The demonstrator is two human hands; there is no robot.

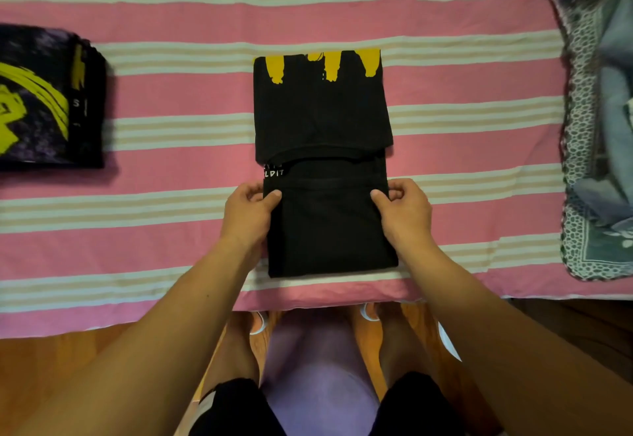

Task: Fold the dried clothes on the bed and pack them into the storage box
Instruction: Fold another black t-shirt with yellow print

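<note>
Black T-shirt (323, 161), yellow print, lies frame centre on striped bedsheet (462, 86). Left hand (248, 214) and right hand (404, 213) pinch near fold's two side edges. Soft, light, limp cloth; grip both edges evenly or fold likely sags.

folded black cotton T-shirt (322, 120): black, yellow drip-shaped print along far edge, small white letters at left | pink bedsheet (462, 86): pink, bands of white and beige stripes | folded dark T-shirt at left (44, 99): black-purple mottled, yellow brush-stroke graphic | lace-patterned cloth at right (579, 127): blue-grey, white ring pattern
</note>
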